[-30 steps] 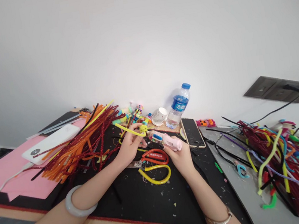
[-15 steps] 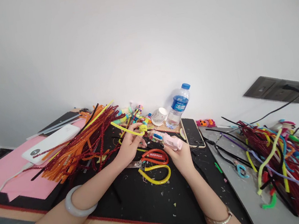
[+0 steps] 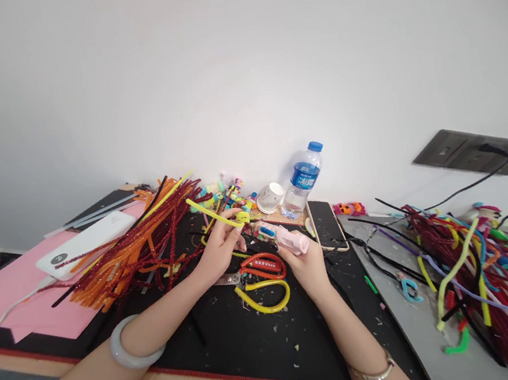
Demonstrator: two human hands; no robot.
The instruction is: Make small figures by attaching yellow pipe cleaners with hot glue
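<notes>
My left hand point(image 3: 220, 246) is closed on a yellow pipe cleaner point(image 3: 216, 216), whose free end sticks up to the left and whose coiled end sits at my fingertips. My right hand point(image 3: 305, 263) grips a pink glue gun point(image 3: 287, 238), its tip pointing left toward the coil. Both hands hover over a black mat point(image 3: 239, 340). Red-handled scissors point(image 3: 259, 267) and a yellow loop point(image 3: 265, 295) lie on the mat just below the hands.
A heap of orange and red pipe cleaners point(image 3: 138, 247) lies to the left, by a white power bank point(image 3: 84, 244) on pink paper point(image 3: 15, 298). Behind stand a water bottle point(image 3: 301, 181), a paper cup point(image 3: 270, 197) and a phone point(image 3: 326, 225). Mixed pipe cleaners point(image 3: 480, 276) cover the grey board at right.
The free end of the yellow pipe cleaner has swung up and to the left as my left hand turned it. My right hand and the glue gun barely shifted.
</notes>
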